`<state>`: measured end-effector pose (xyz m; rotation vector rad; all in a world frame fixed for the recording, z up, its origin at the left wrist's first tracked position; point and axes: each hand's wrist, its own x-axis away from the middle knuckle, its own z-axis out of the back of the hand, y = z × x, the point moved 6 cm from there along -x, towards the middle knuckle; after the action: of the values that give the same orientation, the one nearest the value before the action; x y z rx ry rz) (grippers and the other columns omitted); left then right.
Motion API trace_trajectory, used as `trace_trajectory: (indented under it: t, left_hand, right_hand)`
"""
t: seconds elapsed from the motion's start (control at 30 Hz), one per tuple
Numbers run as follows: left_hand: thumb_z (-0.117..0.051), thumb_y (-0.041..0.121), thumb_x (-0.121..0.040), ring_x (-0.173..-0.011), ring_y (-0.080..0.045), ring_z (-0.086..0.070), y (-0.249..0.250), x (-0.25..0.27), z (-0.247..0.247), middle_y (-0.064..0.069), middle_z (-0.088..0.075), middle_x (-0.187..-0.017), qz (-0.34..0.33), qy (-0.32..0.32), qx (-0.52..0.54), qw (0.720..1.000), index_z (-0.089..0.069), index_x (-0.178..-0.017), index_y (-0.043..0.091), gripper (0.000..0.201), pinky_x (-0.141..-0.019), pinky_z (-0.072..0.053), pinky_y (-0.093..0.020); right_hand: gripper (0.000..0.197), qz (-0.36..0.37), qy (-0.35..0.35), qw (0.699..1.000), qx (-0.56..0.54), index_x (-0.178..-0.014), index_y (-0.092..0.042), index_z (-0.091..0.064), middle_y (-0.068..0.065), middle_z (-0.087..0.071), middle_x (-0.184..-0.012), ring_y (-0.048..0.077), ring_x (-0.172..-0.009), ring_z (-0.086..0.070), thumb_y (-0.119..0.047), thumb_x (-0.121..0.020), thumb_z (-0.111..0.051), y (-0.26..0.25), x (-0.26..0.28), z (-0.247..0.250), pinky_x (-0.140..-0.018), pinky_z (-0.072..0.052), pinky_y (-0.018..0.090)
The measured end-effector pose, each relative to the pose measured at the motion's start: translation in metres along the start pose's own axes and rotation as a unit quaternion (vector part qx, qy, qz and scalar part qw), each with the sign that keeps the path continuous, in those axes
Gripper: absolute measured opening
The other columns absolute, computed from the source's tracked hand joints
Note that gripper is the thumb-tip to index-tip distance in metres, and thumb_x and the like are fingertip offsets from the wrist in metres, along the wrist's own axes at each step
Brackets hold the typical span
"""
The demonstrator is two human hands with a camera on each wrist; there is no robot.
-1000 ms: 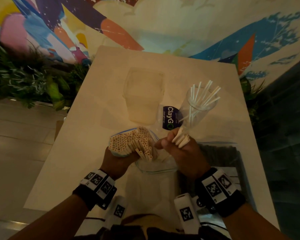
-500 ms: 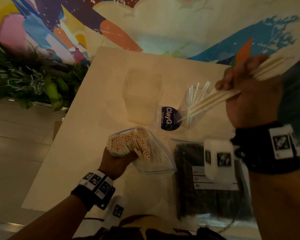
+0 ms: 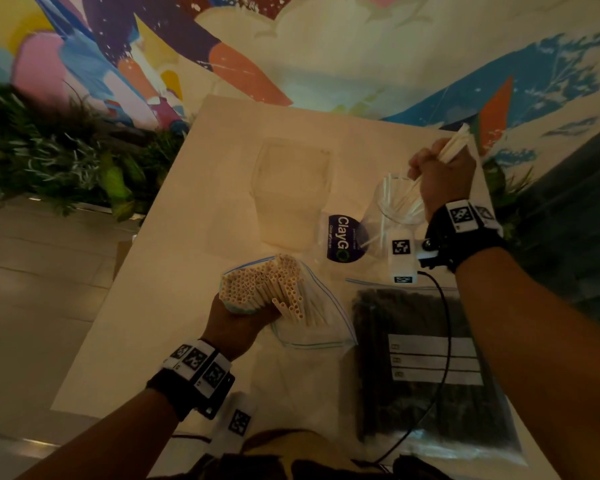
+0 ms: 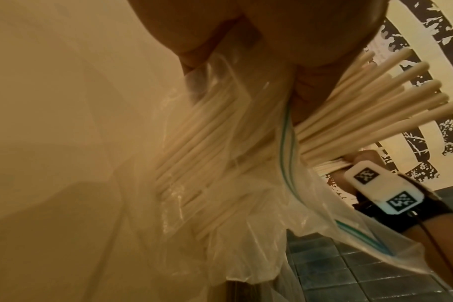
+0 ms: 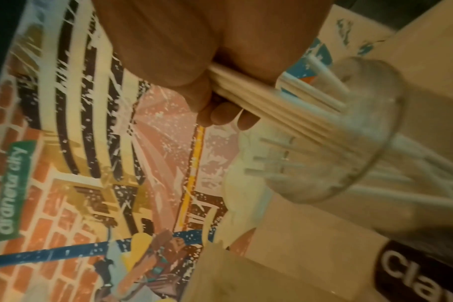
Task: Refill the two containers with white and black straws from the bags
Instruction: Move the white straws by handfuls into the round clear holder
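My left hand [image 3: 236, 323] grips a clear zip bag [image 3: 312, 327] round its bundle of white straws [image 3: 267, 289], whose open ends stick up out of the bag; in the left wrist view the same white straws [image 4: 220, 147] show through the plastic. My right hand [image 3: 440, 174] grips a small bunch of white straws [image 3: 456, 143] above a round clear container [image 3: 392, 216], with their lower ends going into its mouth. In the right wrist view the bunch [image 5: 272, 102] slants into the container's rim [image 5: 375, 163]. A second, square clear container [image 3: 291, 192] stands empty to the left. A bag of black straws [image 3: 426, 368] lies flat at the right.
A dark round "ClayGo" sticker [image 3: 343, 242] sits by the round container. The pale table [image 3: 174, 292] ends at a planter with green plants [image 3: 49, 161] on the left and a painted mural wall [image 3: 326, 46] behind. A black cable [image 3: 444, 341] trails from my right wrist across the black-straw bag.
My right hand pulled a bunch of white straws from the bag, swung it up to the right, and now has brought it down over the round container. The left hand kept its grip.
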<state>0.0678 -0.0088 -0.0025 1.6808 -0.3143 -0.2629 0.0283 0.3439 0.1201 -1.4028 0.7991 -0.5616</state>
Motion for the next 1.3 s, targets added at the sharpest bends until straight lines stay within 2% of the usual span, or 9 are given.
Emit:
trace_trajectory:
  t: [0.13,0.3,0.63,0.73,0.8,0.9,1.03,1.2,1.3]
  left_hand:
    - [-0.085,0.053,-0.052,-0.106,-0.022,-0.064,0.002,0.001,0.0,0.003,-0.069,-0.112,0.01,0.0,-0.004,1.0,-0.069,-0.106,0.032,0.06,-0.088,-0.054,-0.039]
    - [-0.082,0.057,-0.052,-0.106,-0.022,-0.064,0.003,0.001,0.0,-0.006,-0.067,-0.114,0.004,-0.001,-0.024,1.0,-0.062,-0.111,0.016,0.074,-0.088,-0.054,-0.044]
    - [-0.084,0.054,-0.054,-0.108,-0.024,-0.063,0.001,0.0,0.001,-0.006,-0.068,-0.113,0.015,-0.007,-0.027,0.999,-0.067,-0.109,0.028,0.063,-0.09,-0.051,-0.051]
    - [-0.084,0.057,-0.051,-0.107,-0.022,-0.064,-0.001,0.0,0.002,0.001,-0.07,-0.11,0.027,-0.005,-0.028,0.999,-0.068,-0.105,0.036,0.06,-0.09,-0.052,-0.048]
    - [-0.084,0.058,-0.05,-0.107,-0.019,-0.064,-0.001,0.0,0.001,0.008,-0.069,-0.11,0.031,-0.008,-0.027,0.999,-0.068,-0.103,0.042,0.058,-0.09,-0.052,-0.045]
    - [-0.084,0.057,-0.05,-0.109,-0.022,-0.063,0.0,0.0,0.001,0.0,-0.069,-0.112,0.023,-0.004,-0.015,1.0,-0.067,-0.107,0.031,0.065,-0.091,-0.052,-0.045]
    - [-0.083,0.06,-0.05,-0.108,-0.018,-0.063,-0.001,0.0,0.0,0.008,-0.07,-0.109,0.022,-0.004,-0.024,0.999,-0.062,-0.109,0.025,0.072,-0.09,-0.053,-0.038]
    - [-0.082,0.059,-0.05,-0.109,-0.017,-0.063,-0.003,-0.003,0.001,0.01,-0.066,-0.116,0.018,-0.012,-0.024,0.999,-0.061,-0.112,0.022,0.075,-0.089,-0.053,-0.034]
    - [-0.081,0.06,-0.051,-0.11,-0.018,-0.062,-0.001,-0.002,0.001,0.003,-0.067,-0.116,0.015,-0.012,-0.024,1.0,-0.06,-0.112,0.02,0.076,-0.087,-0.053,-0.028]
  right_hand:
    - [0.028,-0.016,-0.006,1.0,0.021,-0.07,-0.017,-0.049,-0.004,-0.058,-0.051,0.012,-0.046,-0.053,0.01,-0.078,-0.049,0.018,0.004,-0.001,-0.049,-0.045,0.022]
    - [0.019,-0.024,-0.007,0.999,0.049,-0.073,-0.017,-0.059,0.006,-0.057,-0.059,0.019,-0.049,-0.051,0.001,-0.074,-0.062,0.021,0.004,0.001,-0.054,-0.047,0.029]
    - [0.008,-0.007,-0.006,0.997,0.073,-0.074,-0.017,-0.066,-0.007,-0.066,-0.054,0.013,-0.054,-0.061,-0.018,-0.078,-0.059,0.009,0.008,0.006,-0.06,-0.05,0.031]
    - [0.037,0.026,-0.014,0.987,0.159,-0.102,-0.011,-0.07,-0.005,-0.07,-0.083,0.006,-0.078,-0.064,-0.034,-0.075,-0.061,-0.01,0.014,0.01,-0.081,-0.055,0.035]
    - [0.051,0.056,-0.027,0.976,0.207,-0.126,-0.009,-0.061,-0.002,-0.066,-0.111,-0.012,-0.092,-0.057,-0.033,-0.081,-0.059,-0.029,0.023,0.011,-0.094,-0.05,0.022]
    - [0.063,0.13,-0.037,0.966,0.222,-0.144,-0.011,-0.038,-0.005,-0.047,-0.142,-0.007,-0.122,-0.043,-0.024,-0.086,-0.061,-0.055,0.041,0.019,-0.107,-0.037,0.017]
    - [0.048,0.15,-0.077,0.958,0.231,-0.139,-0.011,-0.047,-0.002,-0.051,-0.138,-0.004,-0.12,-0.046,-0.026,-0.093,-0.05,-0.051,0.052,0.015,-0.104,-0.036,0.013]
    - [0.042,0.088,-0.056,0.959,0.263,-0.133,-0.013,-0.054,0.005,-0.061,-0.129,0.016,-0.12,-0.056,-0.033,-0.098,-0.04,-0.027,0.037,0.012,-0.107,-0.041,0.036]
    - [0.038,0.137,-0.03,0.952,0.273,-0.123,-0.009,-0.059,0.006,-0.065,-0.113,0.006,-0.099,-0.061,-0.027,-0.098,-0.036,-0.056,0.033,0.016,-0.09,-0.042,0.016]
